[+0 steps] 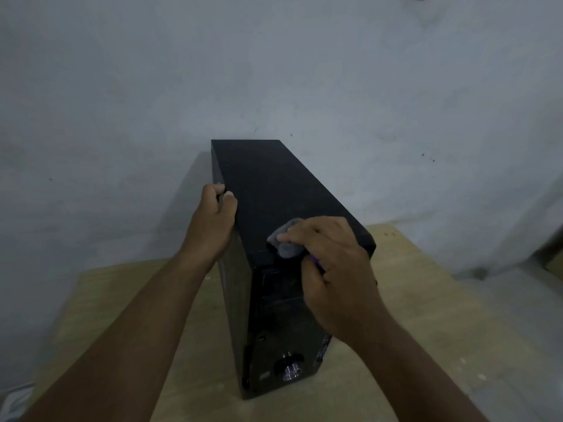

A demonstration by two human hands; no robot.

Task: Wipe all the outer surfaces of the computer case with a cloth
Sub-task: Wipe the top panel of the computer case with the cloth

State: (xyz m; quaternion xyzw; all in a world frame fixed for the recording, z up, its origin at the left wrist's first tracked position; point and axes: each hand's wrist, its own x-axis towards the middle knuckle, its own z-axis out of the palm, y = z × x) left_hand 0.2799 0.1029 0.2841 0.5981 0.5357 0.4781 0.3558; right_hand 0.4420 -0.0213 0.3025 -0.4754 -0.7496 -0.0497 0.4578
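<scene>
Two grips: left hand (213, 220) holds the case (274, 184), right hand (332, 263) clutches the cloth (285, 243).
I'd press flat, stroking toward frame top.

Dim, diffuse, bluish light is seen throughout; shadows are soft. Edges are bowed by the wide-angle lens, and detail is slightly blurred.

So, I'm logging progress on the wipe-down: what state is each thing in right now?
computer case: upright on the table.
cloth: bunched, pressed on the case's top near its front edge.
left hand: grips the case's top left edge.
right hand: holds the cloth.
</scene>
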